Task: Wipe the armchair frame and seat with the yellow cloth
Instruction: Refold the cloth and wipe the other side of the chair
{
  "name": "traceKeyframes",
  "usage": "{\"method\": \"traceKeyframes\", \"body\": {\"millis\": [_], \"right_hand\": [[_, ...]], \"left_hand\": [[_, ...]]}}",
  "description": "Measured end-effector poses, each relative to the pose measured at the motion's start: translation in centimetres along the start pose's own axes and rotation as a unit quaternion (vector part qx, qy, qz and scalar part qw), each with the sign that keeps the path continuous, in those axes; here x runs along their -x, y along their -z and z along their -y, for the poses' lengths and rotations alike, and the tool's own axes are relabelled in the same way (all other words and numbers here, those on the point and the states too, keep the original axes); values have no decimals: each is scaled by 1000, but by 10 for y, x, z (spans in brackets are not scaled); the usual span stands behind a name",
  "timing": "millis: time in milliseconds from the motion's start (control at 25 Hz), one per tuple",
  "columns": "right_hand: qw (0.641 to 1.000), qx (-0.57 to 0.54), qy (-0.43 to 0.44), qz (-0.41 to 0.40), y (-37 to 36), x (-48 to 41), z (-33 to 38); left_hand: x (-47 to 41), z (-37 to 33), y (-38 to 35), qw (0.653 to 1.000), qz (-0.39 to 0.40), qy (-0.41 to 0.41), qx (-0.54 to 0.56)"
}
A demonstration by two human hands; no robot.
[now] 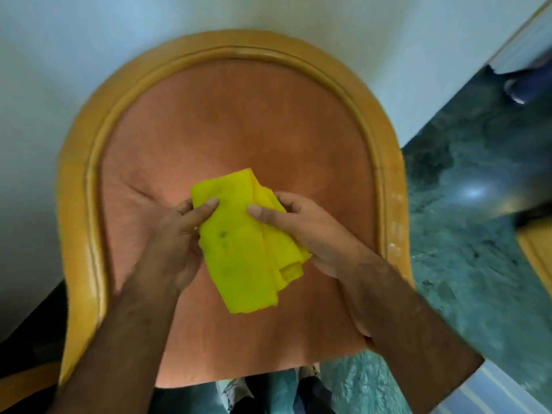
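The armchair fills the head view: a curved yellow-orange wooden frame (89, 150) wraps around a salmon-orange upholstered seat (239, 121). Above the middle of the seat I hold a folded yellow cloth (245, 249) with a few dark spots on it. My left hand (176, 237) grips the cloth's left edge, thumb on top. My right hand (307, 228) holds its right side, with folded layers bunched in the palm. Whether the cloth touches the seat cannot be told.
A pale wall (44, 85) stands behind and left of the chair. Dark green marbled floor (466, 204) lies to the right. Another piece of wooden furniture (537, 249) shows at the right edge. My feet (268, 392) are visible below the seat's front edge.
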State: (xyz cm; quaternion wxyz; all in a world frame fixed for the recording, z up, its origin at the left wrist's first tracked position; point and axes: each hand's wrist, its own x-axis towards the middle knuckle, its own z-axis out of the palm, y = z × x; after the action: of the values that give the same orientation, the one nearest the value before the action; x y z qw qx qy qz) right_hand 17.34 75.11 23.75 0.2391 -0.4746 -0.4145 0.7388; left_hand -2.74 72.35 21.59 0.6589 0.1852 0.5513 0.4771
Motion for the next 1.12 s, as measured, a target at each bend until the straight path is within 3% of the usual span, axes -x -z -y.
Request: {"method": "traceKeyframes", "body": {"millis": [120, 200, 320, 440, 680, 800, 880, 920, 1000, 1040, 1120], "right_hand": [[994, 72, -88, -6, 63, 49, -22], [990, 65, -101, -67, 99, 82, -36], [982, -17, -67, -178, 147, 125, -60], [946, -80, -27, -314, 179, 148, -86], [915, -142, -5, -379, 219, 134, -112], [914, -134, -82, -373, 225, 110, -119], [895, -12, -112, -431, 225, 97, -123], [862, 98, -84, -490, 226, 92, -123], [767, 317, 67, -553, 220, 79, -113], [739, 391, 129, -533, 213, 66, -105], [722, 507, 156, -445, 194, 31, -95]], "left_hand": [[-14, 9, -64, 996, 5, -65, -55], [-21, 16, -104, 980, 47, -102, -163], [-30, 24, -158, 954, 105, -123, -254], [-43, 34, -199, 936, 150, -142, -285], [-94, 62, -258, 875, 206, -192, -393], [-117, 74, -271, 782, 152, -250, -550], [-122, 75, -273, 719, 142, -309, -606], [-123, 73, -272, 683, 144, -357, -621], [-130, 60, -272, 620, 133, -466, -618], [-141, 50, -275, 592, 115, -503, -619], [-166, 26, -279, 515, 98, -501, -688]]}}
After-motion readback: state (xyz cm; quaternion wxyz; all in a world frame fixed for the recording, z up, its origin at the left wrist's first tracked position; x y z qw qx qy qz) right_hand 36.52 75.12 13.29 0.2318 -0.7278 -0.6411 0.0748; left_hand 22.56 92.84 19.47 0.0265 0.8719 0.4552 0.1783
